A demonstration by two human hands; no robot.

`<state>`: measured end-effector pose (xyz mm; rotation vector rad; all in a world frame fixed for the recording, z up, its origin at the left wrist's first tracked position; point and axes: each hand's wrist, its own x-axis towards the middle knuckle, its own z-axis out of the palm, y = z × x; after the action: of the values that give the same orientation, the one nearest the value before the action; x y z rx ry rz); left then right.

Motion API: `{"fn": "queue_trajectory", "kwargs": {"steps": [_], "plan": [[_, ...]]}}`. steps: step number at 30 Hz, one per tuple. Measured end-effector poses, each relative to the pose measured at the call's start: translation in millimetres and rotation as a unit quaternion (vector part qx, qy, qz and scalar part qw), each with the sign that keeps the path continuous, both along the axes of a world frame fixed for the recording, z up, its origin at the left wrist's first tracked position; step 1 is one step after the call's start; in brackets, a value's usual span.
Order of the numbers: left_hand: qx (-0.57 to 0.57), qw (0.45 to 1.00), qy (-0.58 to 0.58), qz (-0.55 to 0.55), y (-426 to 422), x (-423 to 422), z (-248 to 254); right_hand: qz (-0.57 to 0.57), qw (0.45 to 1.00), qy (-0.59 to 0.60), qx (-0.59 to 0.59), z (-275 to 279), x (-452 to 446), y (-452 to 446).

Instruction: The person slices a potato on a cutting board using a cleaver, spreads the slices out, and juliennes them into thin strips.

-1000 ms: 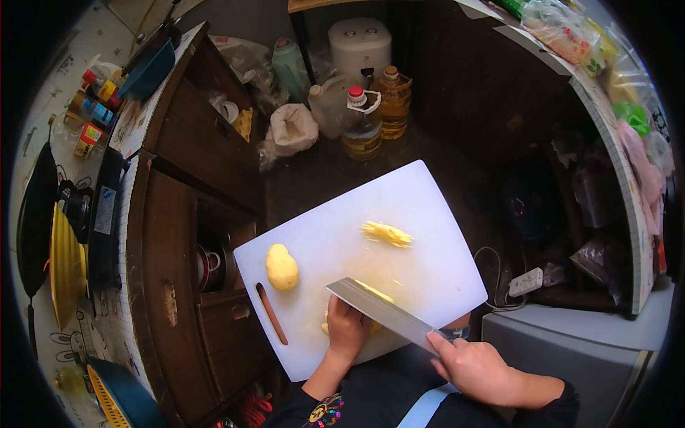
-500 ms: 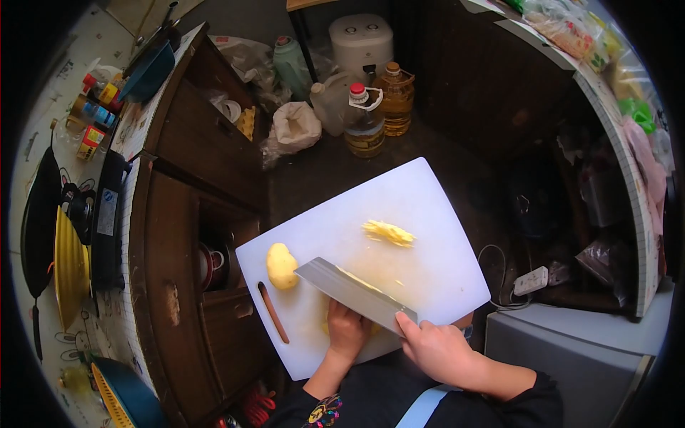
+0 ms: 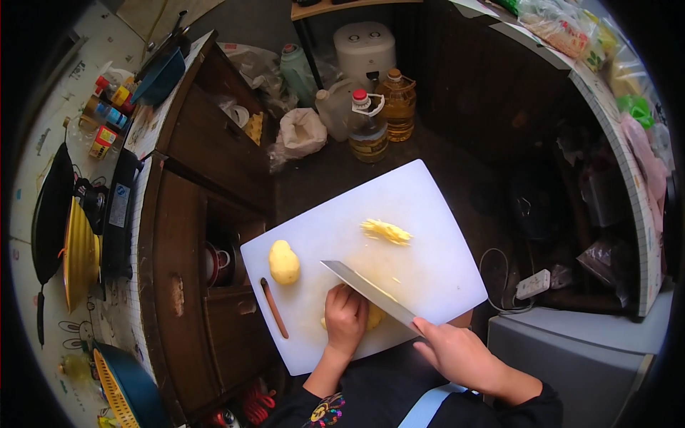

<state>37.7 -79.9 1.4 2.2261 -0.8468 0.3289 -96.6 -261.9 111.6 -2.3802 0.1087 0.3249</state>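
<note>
A white cutting board [image 3: 428, 207] lies tilted in front of me. My right hand [image 3: 464, 357] is wrapped round the handle of a broad cleaver [image 3: 371, 290], its blade slanting up to the left. Beside the blade, my left hand [image 3: 345, 317] presses with curled fingers on sliced potato [image 3: 373, 316], partly hidden by hand and blade. A whole peeled potato [image 3: 284, 262] rests near the board's slot. Farther up the board is a small pile of potato shreds [image 3: 386, 232]. A few shreds lie along the blade's far side.
Oil bottles [image 3: 397, 107] and a white bag [image 3: 300, 132] stand on the floor beyond the board. Wooden cabinets [image 3: 178, 285] are at the left, with a yellow colander or basket [image 3: 80, 253] above. A grey-white appliance [image 3: 571, 349] and power strip [image 3: 533, 284] are at the right.
The cleaver and my right hand moved left, then back somewhat to the right. My left hand stays at the sliced potato, its fingers showing more now. The view has shifted slightly.
</note>
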Motion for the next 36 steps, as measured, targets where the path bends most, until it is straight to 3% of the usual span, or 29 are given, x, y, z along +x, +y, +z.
{"fn": "queue_trajectory", "kwargs": {"steps": [20, 36], "plan": [[-0.004, 0.999, 0.034, 0.008, 2.9, -4.4, -6.2, 0.059, 0.997, 0.03, -0.049, 23.6, -11.2, -1.2], [-0.003, 1.0, -0.004, -0.004, 4.3, -2.8, -7.5, 0.026, 0.997, -0.011, -0.067, -17.9, 31.2, 27.7]]}}
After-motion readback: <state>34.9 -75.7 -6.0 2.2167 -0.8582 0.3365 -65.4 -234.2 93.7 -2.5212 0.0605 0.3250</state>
